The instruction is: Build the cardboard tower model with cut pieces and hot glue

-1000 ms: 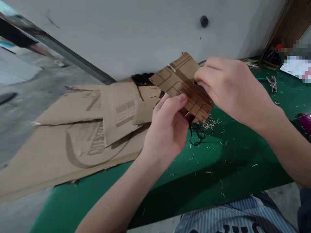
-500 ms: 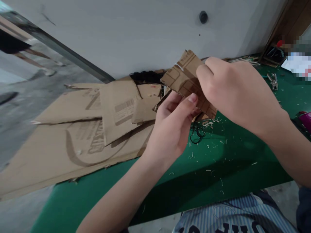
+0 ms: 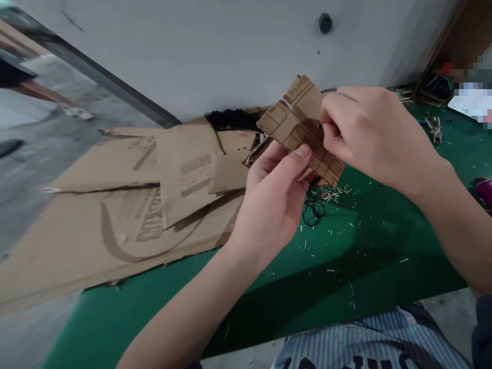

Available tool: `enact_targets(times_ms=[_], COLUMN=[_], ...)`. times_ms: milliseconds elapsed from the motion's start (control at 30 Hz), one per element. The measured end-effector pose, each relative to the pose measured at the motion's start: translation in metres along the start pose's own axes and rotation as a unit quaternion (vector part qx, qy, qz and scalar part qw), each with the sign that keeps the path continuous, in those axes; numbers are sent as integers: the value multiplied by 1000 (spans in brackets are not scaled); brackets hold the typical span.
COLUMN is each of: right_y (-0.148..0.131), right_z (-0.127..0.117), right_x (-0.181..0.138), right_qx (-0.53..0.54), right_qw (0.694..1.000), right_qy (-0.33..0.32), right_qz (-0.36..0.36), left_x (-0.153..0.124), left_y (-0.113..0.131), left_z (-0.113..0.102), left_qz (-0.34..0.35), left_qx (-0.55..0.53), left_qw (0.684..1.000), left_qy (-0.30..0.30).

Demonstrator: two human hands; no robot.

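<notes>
My left hand grips a small printed piece of cardboard, thumb across its face and fingers behind it. The piece is tilted above the table, with a white strip near its upper left edge and more cardboard layers under it. Beside its right side is my right hand, fingers curled into a pinch; what they hold is hidden. A small dark spot shows on the cardboard by those fingertips. Below the piece, a black cord lies in loops on the green table.
Several flattened cardboard sheets overhang the left of the green table. Black stringy material sits by the wall. Pale shavings litter the tabletop. Metal pliers and a magenta object are at right. A person's leg shows far left.
My right hand has drawn slightly right, off the cardboard's face, uncovering the dark spot. My left hand keeps its hold. The person at far left has shifted.
</notes>
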State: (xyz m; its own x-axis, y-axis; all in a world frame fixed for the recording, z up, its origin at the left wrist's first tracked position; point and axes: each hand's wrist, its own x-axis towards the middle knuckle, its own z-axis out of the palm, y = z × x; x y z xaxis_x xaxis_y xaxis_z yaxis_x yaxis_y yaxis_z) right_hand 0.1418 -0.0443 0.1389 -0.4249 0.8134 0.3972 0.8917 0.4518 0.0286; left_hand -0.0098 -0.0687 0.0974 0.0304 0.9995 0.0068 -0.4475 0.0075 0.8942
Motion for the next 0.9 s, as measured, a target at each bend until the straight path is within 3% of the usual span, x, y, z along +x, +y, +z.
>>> enact_targets(times_ms=[267,400,500,600,667,700,767,833,900], right_y=[2,9,13,14,15,15,16,19,31], right_z=[-5,-1,1,-2,-7,-10,-15,-19,-18], right_x=[3,0,-2,-2,0,2,6,9,10], right_qx=[-10,85,293,563,671,696,717,712,643], right_qw=[1000,992,944,820,738,714,691,694,746], right_qy=[-20,89,153,91,34,15,12,46,134], right_qz=[14,-20,-24,35,64,73,85,95,111], left_x=[2,2,2,4,6,7,11,16,23], left_y=[1,2,2,3,5,5,7,9,11], left_z=[-1,-1,-1,-2,-4,-5,-9,-13,-17], left_qz=[6,18,28,31,35,40,54,77,118], left_qx=[1,16,11,20,26,29,31,25,8], left_qw=[1000,1000,1000,999,999,999,998,997,993], left_qy=[-7,-9,-7,3,11,14,12,2,9])
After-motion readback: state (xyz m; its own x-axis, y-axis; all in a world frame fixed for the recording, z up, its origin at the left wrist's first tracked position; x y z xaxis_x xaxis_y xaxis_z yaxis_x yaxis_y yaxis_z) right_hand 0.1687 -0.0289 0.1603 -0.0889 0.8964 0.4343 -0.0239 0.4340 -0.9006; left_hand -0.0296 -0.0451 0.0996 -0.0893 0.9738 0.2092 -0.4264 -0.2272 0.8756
